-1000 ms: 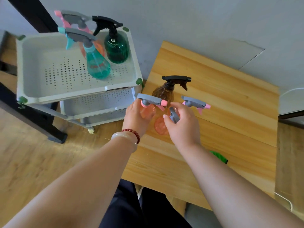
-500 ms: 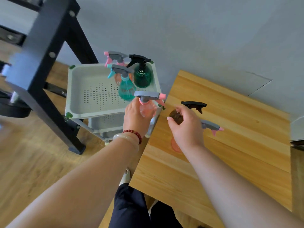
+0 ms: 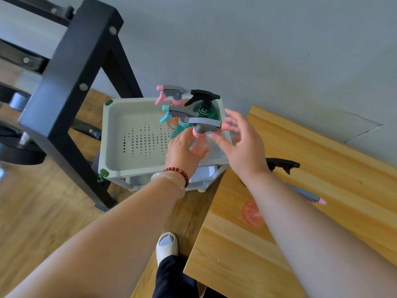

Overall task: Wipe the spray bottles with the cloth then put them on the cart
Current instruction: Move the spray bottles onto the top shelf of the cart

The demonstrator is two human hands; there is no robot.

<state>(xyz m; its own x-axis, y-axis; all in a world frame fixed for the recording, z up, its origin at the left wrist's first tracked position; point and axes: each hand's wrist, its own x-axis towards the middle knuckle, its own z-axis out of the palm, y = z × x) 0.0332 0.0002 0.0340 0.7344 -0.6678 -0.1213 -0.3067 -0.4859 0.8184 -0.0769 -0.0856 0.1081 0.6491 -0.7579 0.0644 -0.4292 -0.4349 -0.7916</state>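
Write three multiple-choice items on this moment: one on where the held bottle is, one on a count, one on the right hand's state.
1. Where is the pink spray bottle that the left hand grips?
A. On the table
B. Over the cart's top tray
C. On the floor

2. How many bottles already stand in that tray?
A. One
B. Five
C. Three

3. How is the right hand?
A. Open, fingers spread
B. Gripping a cloth
C. Gripping a black trigger

Key: 1 B, the tray's holes show beside and below it. 2 C, there is a pink-nozzled bottle, a black-headed green bottle and a teal bottle. 3 A, nothing is in it.
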